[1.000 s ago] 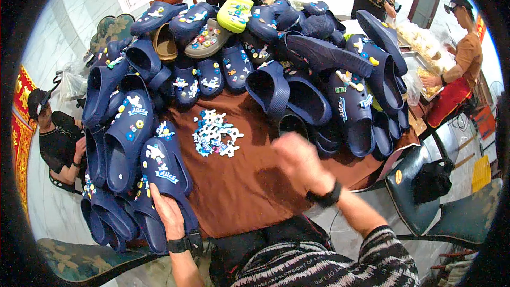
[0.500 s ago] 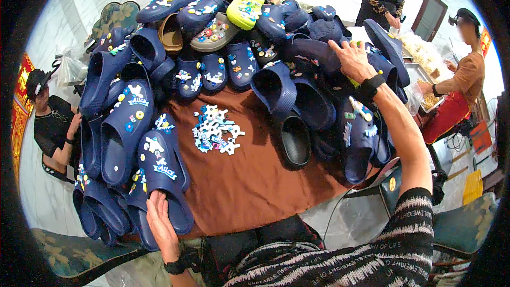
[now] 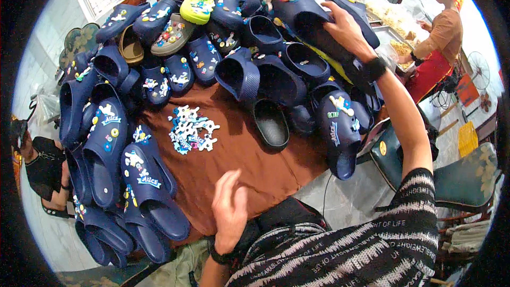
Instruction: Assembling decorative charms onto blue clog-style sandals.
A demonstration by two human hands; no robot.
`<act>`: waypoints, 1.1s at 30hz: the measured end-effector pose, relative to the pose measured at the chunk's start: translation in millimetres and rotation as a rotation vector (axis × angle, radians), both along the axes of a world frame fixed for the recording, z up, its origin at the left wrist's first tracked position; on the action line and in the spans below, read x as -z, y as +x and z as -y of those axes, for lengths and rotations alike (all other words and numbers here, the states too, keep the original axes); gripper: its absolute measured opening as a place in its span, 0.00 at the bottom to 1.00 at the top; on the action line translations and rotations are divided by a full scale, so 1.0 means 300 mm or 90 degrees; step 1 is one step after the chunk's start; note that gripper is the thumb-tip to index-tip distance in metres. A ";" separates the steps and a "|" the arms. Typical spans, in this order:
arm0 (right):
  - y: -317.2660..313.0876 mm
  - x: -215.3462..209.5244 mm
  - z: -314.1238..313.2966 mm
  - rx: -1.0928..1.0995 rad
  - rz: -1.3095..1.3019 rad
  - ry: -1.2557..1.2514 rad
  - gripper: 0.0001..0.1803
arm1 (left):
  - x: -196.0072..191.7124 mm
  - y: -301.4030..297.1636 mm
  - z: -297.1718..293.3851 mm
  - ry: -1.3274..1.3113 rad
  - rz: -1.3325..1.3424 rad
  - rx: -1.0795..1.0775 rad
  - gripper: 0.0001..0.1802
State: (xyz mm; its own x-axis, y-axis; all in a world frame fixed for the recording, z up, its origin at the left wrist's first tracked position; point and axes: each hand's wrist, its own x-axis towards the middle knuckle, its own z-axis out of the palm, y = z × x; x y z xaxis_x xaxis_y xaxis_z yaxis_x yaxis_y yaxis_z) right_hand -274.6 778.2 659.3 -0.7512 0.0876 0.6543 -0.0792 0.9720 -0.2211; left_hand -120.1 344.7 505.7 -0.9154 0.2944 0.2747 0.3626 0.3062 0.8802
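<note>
Nothing is gripped by the left hand (image 3: 229, 210): it hovers open, fingers loosely spread, above the near edge of the brown cloth (image 3: 249, 167) that covers the table, touching no shoe. At the far left a seated person (image 3: 42, 167) in dark clothes is partly in view beside the table. Just to the right of that person, a row of navy clogs (image 3: 114, 149) with small coloured charms runs along the left side of the cloth, toes pointing toward the wearer of the camera. A small heap of blue and white charms (image 3: 190, 129) lies loose on the cloth near the middle, apart from both hands. Behind it the back of the table is piled with more navy clogs, among them a tan clog (image 3: 129, 47), a grey clog (image 3: 172, 34) and one bright lime-green clog (image 3: 198, 2) on top. Right of the charms, a plain dark clog (image 3: 271, 123) lies with its opening up, just beside a decorated navy clog (image 3: 340, 130) that hangs over the right edge of the table. Farther right and higher, the right hand (image 3: 348, 32), a dark band at its wrist, is closed on a large navy clog (image 3: 303, 13) at the top of the pile, fingers over its upper side. At the far right stands another person in an orange top and red apron (image 3: 438, 48), and a dark green chair (image 3: 457, 180) sits close to the table's right side.
</note>
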 end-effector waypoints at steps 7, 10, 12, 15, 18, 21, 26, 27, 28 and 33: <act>0.395 0.285 0.452 -0.319 0.155 -0.353 0.30 | 0.018 -0.247 -0.441 0.629 0.361 0.392 0.41; 0.471 0.330 0.305 -0.286 0.237 -0.367 0.47 | -0.111 -0.294 -0.477 0.690 0.490 0.277 0.29; 0.609 0.474 0.238 -0.269 0.254 -0.170 0.55 | -0.040 -0.367 -0.464 0.638 0.328 0.165 0.30; 0.756 0.750 0.284 0.047 0.259 0.076 0.45 | -0.015 -0.322 -0.509 0.635 0.500 0.268 0.35; 0.713 0.735 0.291 0.050 0.258 0.103 0.41 | 0.026 -0.218 -0.568 0.350 0.204 0.168 0.37; 0.661 0.749 0.305 0.042 0.328 0.142 0.34 | 0.053 -0.173 -0.581 0.102 -0.136 0.182 0.44; 0.593 0.769 0.259 0.011 0.408 0.015 0.28 | 0.134 -0.137 -0.587 -0.367 -0.383 0.184 0.43; 0.590 0.760 0.237 -0.005 0.425 -0.033 0.27 | 0.136 -0.118 -0.582 -0.342 -0.448 0.204 0.42; 0.572 0.772 0.206 -0.031 0.433 -0.079 0.27 | 0.136 -0.105 -0.575 -0.315 -0.516 0.223 0.41; 0.561 0.809 0.218 -0.021 0.366 -0.088 0.27 | 0.299 0.233 -0.554 -0.014 0.345 0.315 0.45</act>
State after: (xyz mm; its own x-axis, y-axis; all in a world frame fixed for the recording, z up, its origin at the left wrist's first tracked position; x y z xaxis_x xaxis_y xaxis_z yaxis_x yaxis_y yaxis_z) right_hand -106.3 712.8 416.7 -0.9857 0.1132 0.1250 0.0611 0.9305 -0.3612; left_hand -50.2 510.8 415.9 -0.6802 0.7082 -0.1891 -0.0209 0.2392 0.9708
